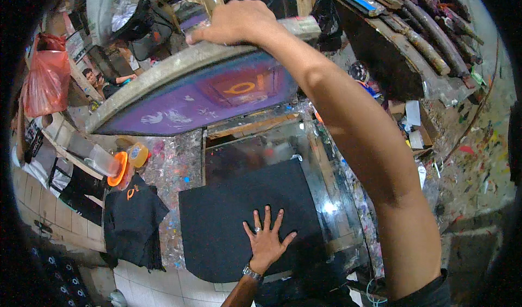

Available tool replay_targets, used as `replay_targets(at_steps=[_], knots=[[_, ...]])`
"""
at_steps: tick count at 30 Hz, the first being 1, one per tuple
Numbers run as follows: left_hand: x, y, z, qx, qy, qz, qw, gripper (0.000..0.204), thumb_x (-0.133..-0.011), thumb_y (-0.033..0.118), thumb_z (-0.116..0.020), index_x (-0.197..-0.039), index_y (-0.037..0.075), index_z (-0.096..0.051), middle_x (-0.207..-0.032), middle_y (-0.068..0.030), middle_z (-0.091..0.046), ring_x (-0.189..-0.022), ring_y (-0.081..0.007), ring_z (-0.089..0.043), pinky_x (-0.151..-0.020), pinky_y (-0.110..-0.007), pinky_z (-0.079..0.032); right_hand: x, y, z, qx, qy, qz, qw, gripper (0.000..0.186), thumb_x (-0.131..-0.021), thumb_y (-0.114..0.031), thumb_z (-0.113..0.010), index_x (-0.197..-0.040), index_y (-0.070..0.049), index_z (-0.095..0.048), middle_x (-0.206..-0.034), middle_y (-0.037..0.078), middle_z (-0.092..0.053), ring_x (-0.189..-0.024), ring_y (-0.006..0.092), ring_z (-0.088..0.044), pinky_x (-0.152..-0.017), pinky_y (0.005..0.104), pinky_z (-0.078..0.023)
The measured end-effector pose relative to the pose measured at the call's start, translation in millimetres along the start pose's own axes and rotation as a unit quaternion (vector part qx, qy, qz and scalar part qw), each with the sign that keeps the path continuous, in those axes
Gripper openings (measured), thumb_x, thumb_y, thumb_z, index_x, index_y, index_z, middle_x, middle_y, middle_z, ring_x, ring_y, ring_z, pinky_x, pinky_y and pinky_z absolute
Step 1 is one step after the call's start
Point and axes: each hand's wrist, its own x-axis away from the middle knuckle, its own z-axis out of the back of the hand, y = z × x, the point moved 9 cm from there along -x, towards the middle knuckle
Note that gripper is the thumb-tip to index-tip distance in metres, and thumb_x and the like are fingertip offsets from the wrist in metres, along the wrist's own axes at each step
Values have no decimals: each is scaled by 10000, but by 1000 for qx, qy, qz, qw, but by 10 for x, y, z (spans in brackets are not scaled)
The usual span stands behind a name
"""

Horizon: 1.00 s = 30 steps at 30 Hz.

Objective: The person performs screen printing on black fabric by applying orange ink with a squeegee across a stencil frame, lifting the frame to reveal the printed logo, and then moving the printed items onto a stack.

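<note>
My right hand (234,23) is closed over the top bar of a screen-printing frame (179,103), which stands tilted up at the far side of the table. Its mesh is purple, with white smears and an orange round mark at the right. Flat on a black fabric piece (217,220) lies my left hand (266,244), fingers spread, a ring on one finger and a metal-band watch (252,273) at the wrist. Beneath the fabric is a glass-topped printing bed (329,206) with wooden edges; the fabric overhangs it at the left and near side.
Black fabric pieces with an orange mark (133,214) are stacked at the left. Behind them stand an orange-rimmed tub (117,168) and a yellowish tub (138,155). A red plastic bag (48,81) hangs far left. Squeegees (424,41) lie at upper right. A person (98,81) sits in the background.
</note>
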Motion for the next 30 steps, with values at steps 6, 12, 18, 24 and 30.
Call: replay_targets(at_steps=[6, 12, 18, 24, 30], knots=[[75, -570, 1480, 483, 295, 17, 824, 798, -949, 380, -603, -1540, 80, -159, -1542, -234, -289, -1388, -397, -360, -1106, -537, -324, 1134, -480, -18, 5, 88, 84, 993, 724, -853, -672, -528, -778, 28, -697, -667, 232, -657, -690, 401, -680, -652, 505, -523], [518, -940, 1012, 784, 221, 140, 562, 451, -1011, 216, -531, -1352, -32, -371, -1226, -188, -557, -993, -277, -658, -819, -424, -579, 3002, -735, -815, 54, 106, 141, 983, 492, -856, -543, -616, -1070, -102, -663, -949, 137, -693, -1004, 304, -656, -1093, 651, -194], [856, -1236, -128, 816, 157, 238, 503, 415, -976, 149, -585, -1219, -131, -399, -1181, -207, -563, -979, -310, -655, -814, -412, -599, 3240, -476, -1724, -79, -175, 154, 969, 405, -846, -443, -664, -1085, -118, -636, -757, 152, -690, -709, 380, -680, -639, 481, -532], [821, -1169, -172, 782, 152, 285, 533, 490, -980, 182, -580, -1222, -175, -349, -1079, -188, -549, -1014, -304, -637, -861, -429, -576, 3431, -270, -2084, 13, -15, 205, 978, 344, -868, -411, -643, -1074, -135, -634, -820, 133, -676, -817, 339, -682, -812, 489, -512], [883, -1263, -314, 723, 29, 318, 613, 462, -1028, 264, -492, -1240, -111, -325, -983, -269, -657, -875, -325, -704, -780, -377, -595, 2372, 378, -2665, 57, -90, 154, 982, 292, -877, -380, -615, -943, -96, -627, -706, 102, -627, -727, 310, -650, -685, 456, -516]])
